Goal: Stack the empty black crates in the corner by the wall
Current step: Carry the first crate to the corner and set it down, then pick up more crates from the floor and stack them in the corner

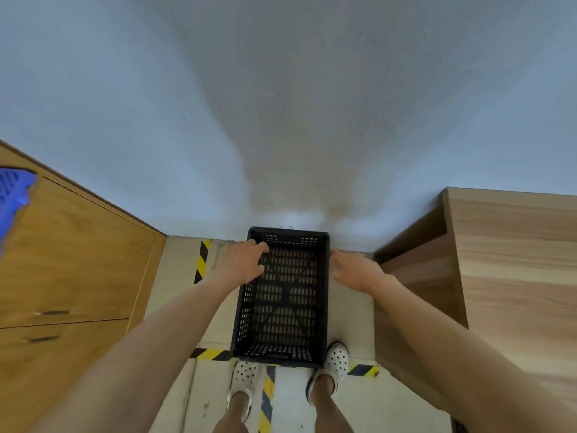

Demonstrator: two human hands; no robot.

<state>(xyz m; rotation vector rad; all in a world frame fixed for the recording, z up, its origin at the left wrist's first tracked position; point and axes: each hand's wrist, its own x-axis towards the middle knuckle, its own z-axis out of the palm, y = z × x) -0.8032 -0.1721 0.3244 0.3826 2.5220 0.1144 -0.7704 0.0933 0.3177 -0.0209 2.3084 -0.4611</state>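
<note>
Both hands are reaching down to an empty black crate standing on the floor against the wall.

The black crate (282,296) is sitting open side up on the pale floor (218,326), its far short end touching the grey wall (281,104), between a wooden cabinet (71,254) on the left and a lighter wooden unit (512,260) on the right. The left hand (242,262) is lying over the crate's left rim near the far corner, fingers curling loosely inward over the edge. The right hand (354,270) is hanging just beside the right rim, fingers spread and pointing at the crate; whether it is touching is unclear. Two white perforated clogs (337,360) are standing at the crate's near end, over strips of yellow-and-black tape (201,260). A blue perforated crate (14,189) is showing at the left edge.
</note>
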